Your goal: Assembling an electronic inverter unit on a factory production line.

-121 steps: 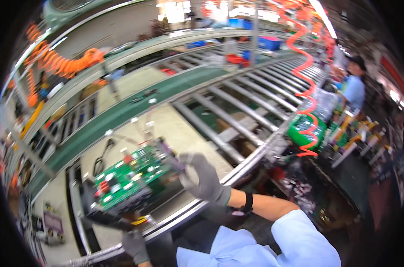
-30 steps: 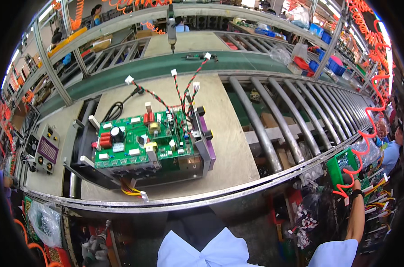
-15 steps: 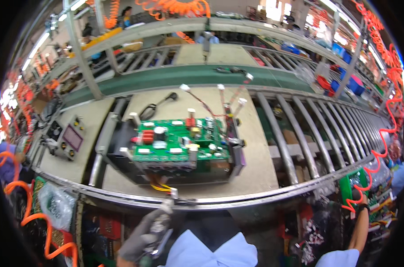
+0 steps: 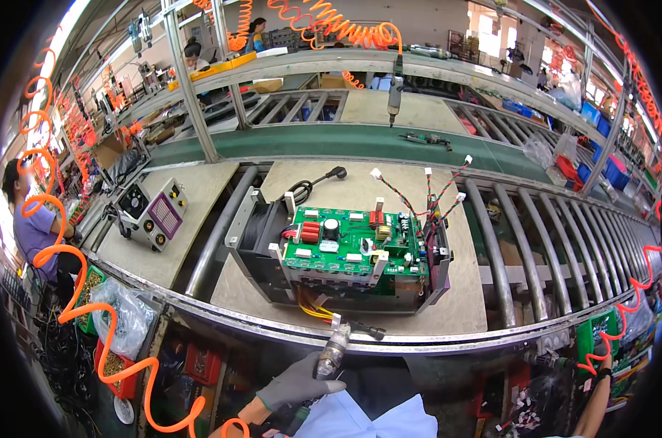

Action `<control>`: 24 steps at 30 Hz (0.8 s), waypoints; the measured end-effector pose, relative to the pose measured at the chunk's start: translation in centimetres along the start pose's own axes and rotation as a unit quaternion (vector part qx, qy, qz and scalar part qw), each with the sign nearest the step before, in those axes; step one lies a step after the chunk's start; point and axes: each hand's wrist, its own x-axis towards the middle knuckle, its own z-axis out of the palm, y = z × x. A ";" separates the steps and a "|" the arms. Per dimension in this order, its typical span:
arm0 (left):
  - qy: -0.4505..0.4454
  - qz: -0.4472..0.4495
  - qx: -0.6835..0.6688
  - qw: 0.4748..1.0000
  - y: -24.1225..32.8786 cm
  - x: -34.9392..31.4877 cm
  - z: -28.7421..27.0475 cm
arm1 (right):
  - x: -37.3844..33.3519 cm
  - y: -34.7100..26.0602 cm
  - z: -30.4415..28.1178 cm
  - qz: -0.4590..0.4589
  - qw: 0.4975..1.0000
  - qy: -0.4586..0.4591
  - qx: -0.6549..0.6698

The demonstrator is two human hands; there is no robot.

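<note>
My left hand [image 4: 298,383], in a grey glove, is closed around a silver screwdriver-like power tool [image 4: 334,353] below the bench's front rail. Its dark tip points right, along the rail. Behind it sits an open electrical unit [image 4: 345,285] with a green circuit board [image 4: 327,254], black side panels and upright metal posts. Yellow and red wires hang from the unit's front, close to the tool. Far to the right, my right hand [image 4: 604,360], a dark band at its wrist, reaches into or beside a green bin [image 4: 596,332]; its fingers cannot be made out.
The unit rests on a pale board [image 4: 462,296] over metal rollers [image 4: 521,255]. A smaller boxed unit [image 4: 156,215] stands left. An orange coiled hose [image 4: 105,321] crosses the left side, a red coiled cord [image 4: 623,314] the right. Another driver [image 4: 395,95] hangs overhead. A person [image 4: 35,226] works at left.
The view has shifted, so the unit and bench appear further right and lower. My left hand still grips the tool. My right hand remains by the green bin.
</note>
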 end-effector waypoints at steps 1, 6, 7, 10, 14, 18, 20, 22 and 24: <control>0.001 0.001 -0.002 1.000 0.1 0.1 -0.1 | -0.1 -0.1 0.1 -0.001 1.000 0.002 -0.002; 0.047 0.003 0.165 0.985 -0.7 1.6 0.3 | -0.6 -0.7 0.8 -0.003 1.000 0.001 -0.006; 0.042 -0.002 0.151 0.988 -1.1 1.9 0.4 | -0.7 -0.7 0.9 -0.004 1.000 0.000 -0.006; 0.053 0.032 0.100 0.993 -2.2 2.4 0.7 | -0.9 -0.8 1.0 -0.002 1.000 -0.001 -0.001; 0.025 0.023 0.025 0.999 -2.7 2.5 0.6 | -0.9 -0.7 0.9 -0.004 1.000 -0.003 0.007; 0.003 0.037 -0.068 0.997 -2.5 2.4 0.5 | -0.7 -0.6 1.2 -0.006 1.000 -0.007 0.017; 0.008 0.035 -0.070 0.997 -2.5 2.3 0.5 | -0.3 -0.7 1.5 -0.008 1.000 -0.013 0.019; 0.005 0.047 -0.047 0.998 -2.5 2.3 0.5 | 0.3 -0.9 1.9 -0.010 1.000 -0.017 0.019; 0.013 0.044 -0.045 0.998 -2.5 2.3 0.6 | 0.8 -0.9 2.0 -0.012 1.000 -0.019 0.020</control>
